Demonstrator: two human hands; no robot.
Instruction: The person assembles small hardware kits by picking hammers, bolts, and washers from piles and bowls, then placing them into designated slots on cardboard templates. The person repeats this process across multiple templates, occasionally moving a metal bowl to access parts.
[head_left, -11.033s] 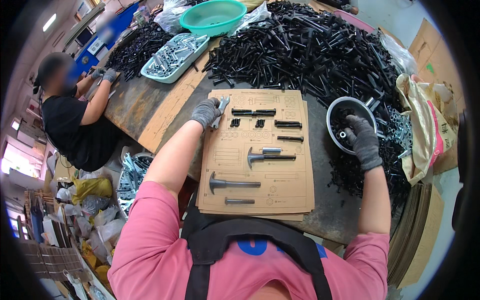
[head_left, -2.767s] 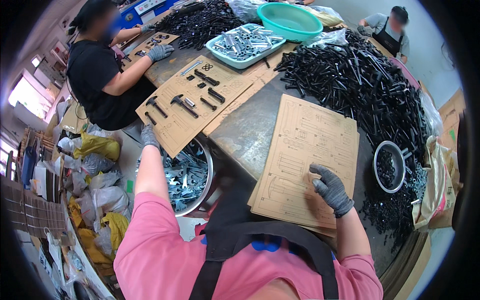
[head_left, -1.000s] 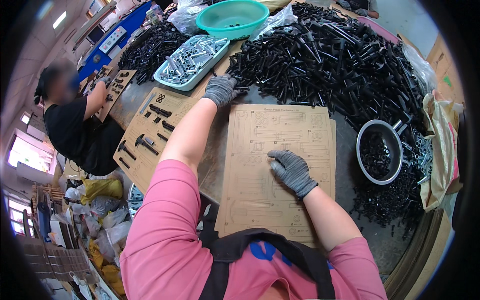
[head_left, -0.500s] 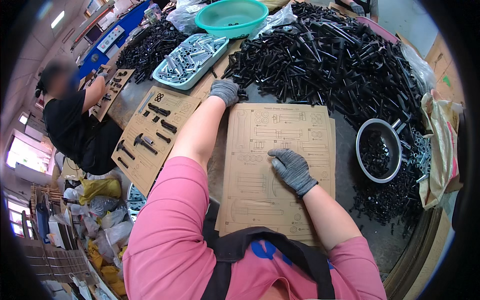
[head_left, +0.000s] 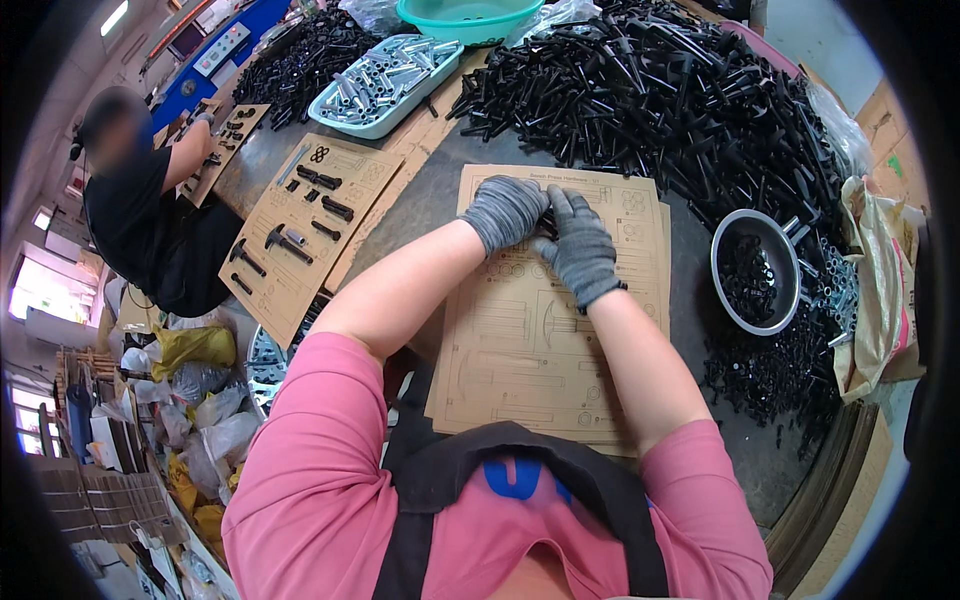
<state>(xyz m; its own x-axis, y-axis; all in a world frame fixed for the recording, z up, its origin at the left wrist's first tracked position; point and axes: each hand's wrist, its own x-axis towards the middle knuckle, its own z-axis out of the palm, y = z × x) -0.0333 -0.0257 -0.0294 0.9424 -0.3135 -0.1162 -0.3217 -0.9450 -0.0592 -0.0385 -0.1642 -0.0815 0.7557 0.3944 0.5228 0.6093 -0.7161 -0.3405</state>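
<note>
My left hand [head_left: 508,212], in a grey knit glove, is closed near the top of a printed brown cardboard sheet [head_left: 500,350]. My right hand [head_left: 580,250], gloved alike, meets it there, with its fingertips and thumb against the same spot. Between the two hands shows a small black metal piece [head_left: 547,224], mostly covered by the gloves, so its exact shape is hidden. Line drawings of hardware cover the sheet, which lies on top of at least one more sheet.
Beyond the sheet spreads a large heap of black metal parts [head_left: 640,90]. A steel bowl [head_left: 716,275] of small black pieces stands at right. To the left lie a card with black hardware [head_left: 345,240] and a light-blue tray [head_left: 365,130] of silver tubes. A co-worker [head_left: 135,210] sits far left.
My left hand has come from the edge of the black heap to the sheet's top. My right hand has moved up the sheet to meet it, around a black piece.
</note>
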